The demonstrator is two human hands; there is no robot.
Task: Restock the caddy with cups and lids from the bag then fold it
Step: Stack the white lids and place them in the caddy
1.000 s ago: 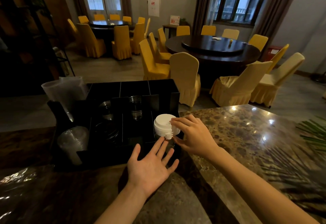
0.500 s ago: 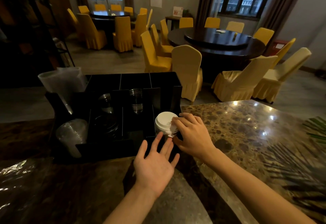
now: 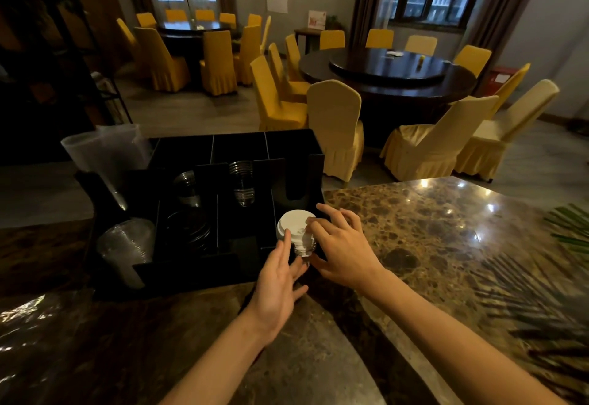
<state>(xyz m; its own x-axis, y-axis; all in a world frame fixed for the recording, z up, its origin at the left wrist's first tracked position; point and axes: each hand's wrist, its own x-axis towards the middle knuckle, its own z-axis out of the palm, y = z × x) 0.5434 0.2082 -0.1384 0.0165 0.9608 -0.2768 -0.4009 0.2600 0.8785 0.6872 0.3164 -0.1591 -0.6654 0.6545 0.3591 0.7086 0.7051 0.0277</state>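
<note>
A black compartment caddy stands on the marble counter. A stack of white lids sits in its front right slot. My right hand grips the stack from the right, fingers on its top edge. The fingertips of my left hand touch the stack's left side. Clear plastic cups lie in the caddy's left slot, clear lids and another cup stack fill the middle slots. A clear plastic bag sticks up at the caddy's back left.
The marble counter stretches to the right, with green palm leaves at its right edge. Crinkled clear plastic lies on the counter at the left. Beyond the counter are round tables and yellow-covered chairs.
The lid stack has sunk lower into the front right slot under my right hand. My left hand has moved forward and now touches the stack.
</note>
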